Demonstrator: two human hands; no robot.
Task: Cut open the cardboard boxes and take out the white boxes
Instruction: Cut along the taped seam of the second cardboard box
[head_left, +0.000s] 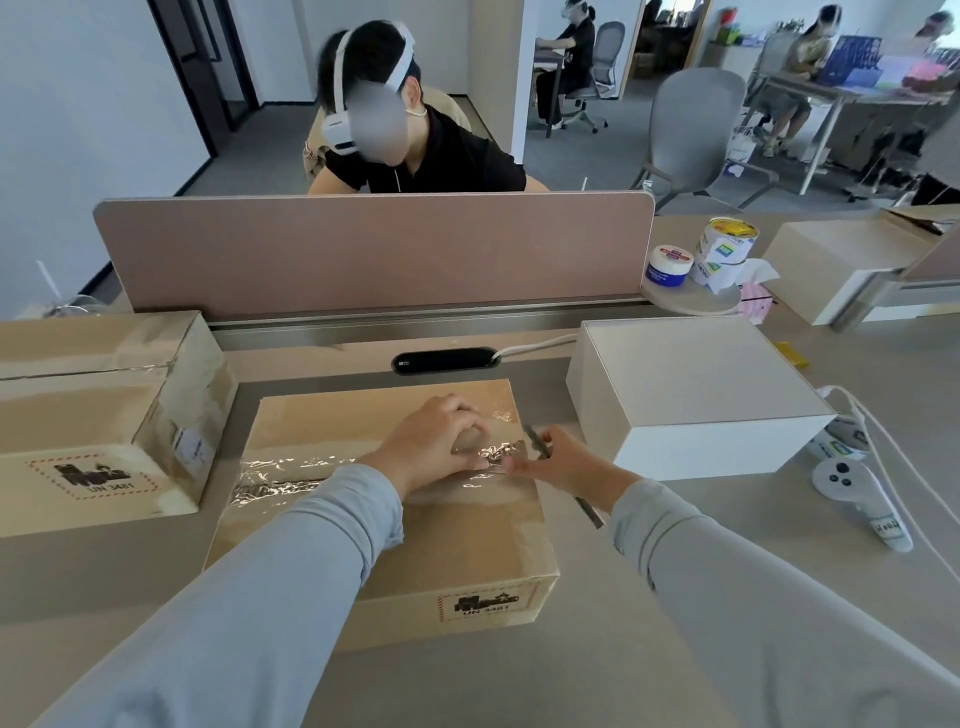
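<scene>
A taped cardboard box (384, 514) lies flat on the grey desk (727, 597) at the centre of the view, its top seam covered by a crinkled strip of clear packing tape (291, 475) that runs from 9 o'clock toward 3 o'clock across the lid. The left hand (441, 441) rests palm-down on the tape near the box's 2 o'clock corner, fingers curled loosely and pressing the lid, gripping nothing that can be seen. Just beside it at 3 o'clock, the right hand (558, 465) is closed around a slim dark cutting tool (540, 444), one end poking up past the fingers and the other showing below the wrist; its tip sits at the tape by the left fingertips, though the blade itself is too small to make out. A second cardboard box (98, 410), also taped shut, stands at 9 o'clock, well apart from the hands. A white box (691, 389) sits closed on the desk at 2 o'clock, just beside the central box. At 3 o'clock of that lies a white handheld controller (852, 493) with a cable. A pink desk divider (374, 249) stands at 12 o'clock, with a seated person behind it.
</scene>
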